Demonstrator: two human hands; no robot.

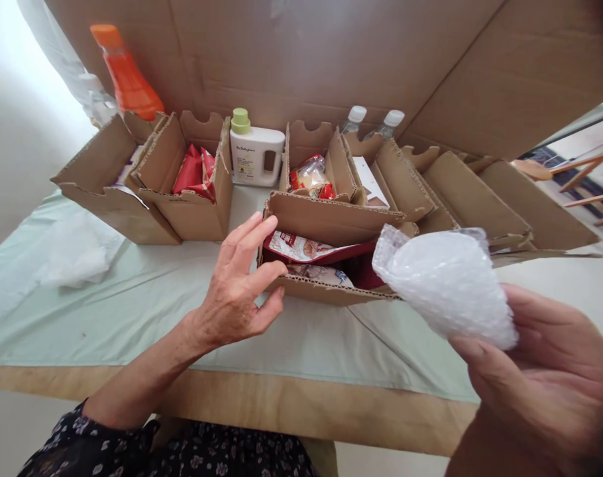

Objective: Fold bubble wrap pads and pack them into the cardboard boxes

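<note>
My right hand [550, 361] grips a bubble-wrapped item [443, 278] between thumb and fingers, raised at the right end of the front cardboard box. What is inside the wrap cannot be made out. My left hand [242, 285] is open, its fingers spread at the left end of that box [331, 215]; whether the fingertips touch the cardboard is unclear. Inside the box lie red and white printed packets [306, 248], partly hidden by its front wall.
Behind stand several cardboard boxes, one with red packets [195, 172], another with snack packets [311, 177]. A white jug with a green cap [256, 152] and an orange bottle [132, 79] are farther back. Crumpled bubble wrap [77, 248] lies left on the green cloth [182, 338].
</note>
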